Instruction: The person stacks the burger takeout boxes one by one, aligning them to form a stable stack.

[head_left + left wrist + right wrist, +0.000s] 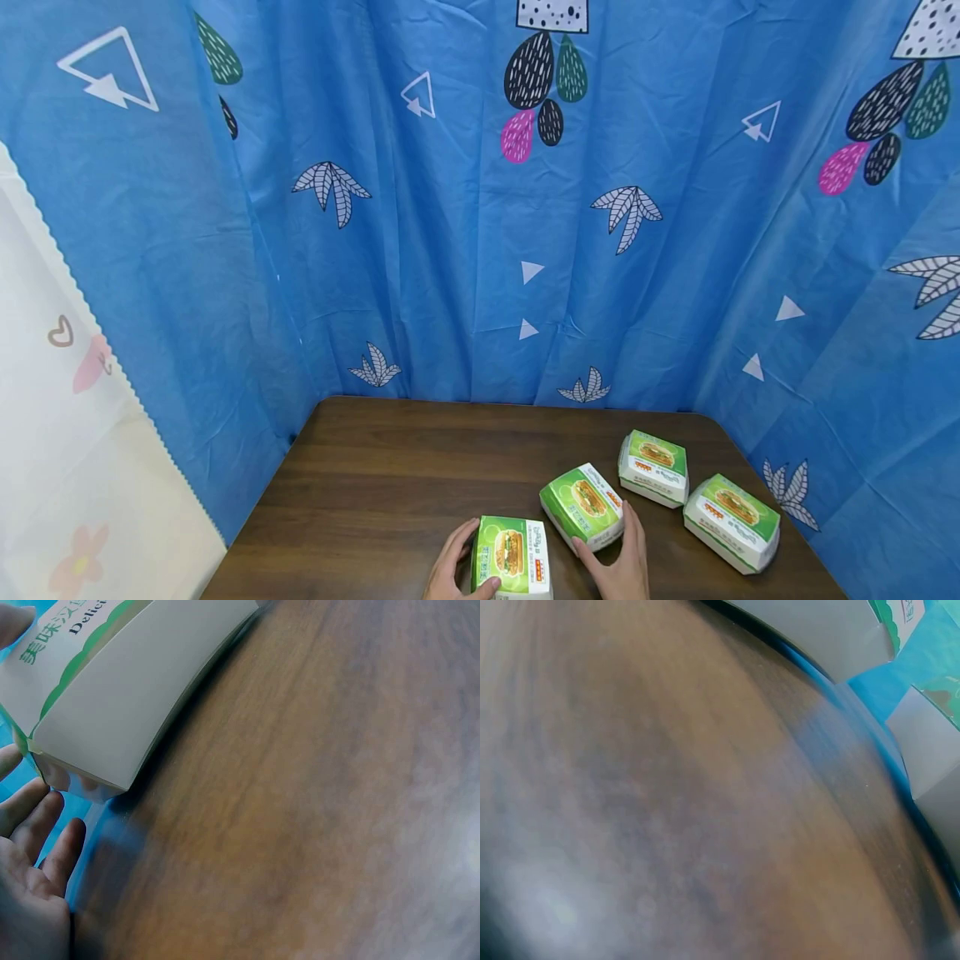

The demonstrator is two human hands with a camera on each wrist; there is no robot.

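Note:
Near the front of the table, my left hand [454,567] holds a green and white burger box [512,552], fingers along its left side and thumb at its near edge. The left wrist view shows a white side of that box [142,690] up close, with fingers beside its corner. Just to the right, a second burger box [583,504] sits turned at an angle. My right hand [627,565] grips it at the near right corner, thumb in front and fingers along the right side. That hand is out of sight in the right wrist view.
Two more burger boxes, one farther back [654,467] and one at the right edge [732,522], stand on the brown wooden table [405,458]. Parts of two boxes show at the right wrist view's upper right. A blue patterned curtain [450,275] hangs behind and beside the table.

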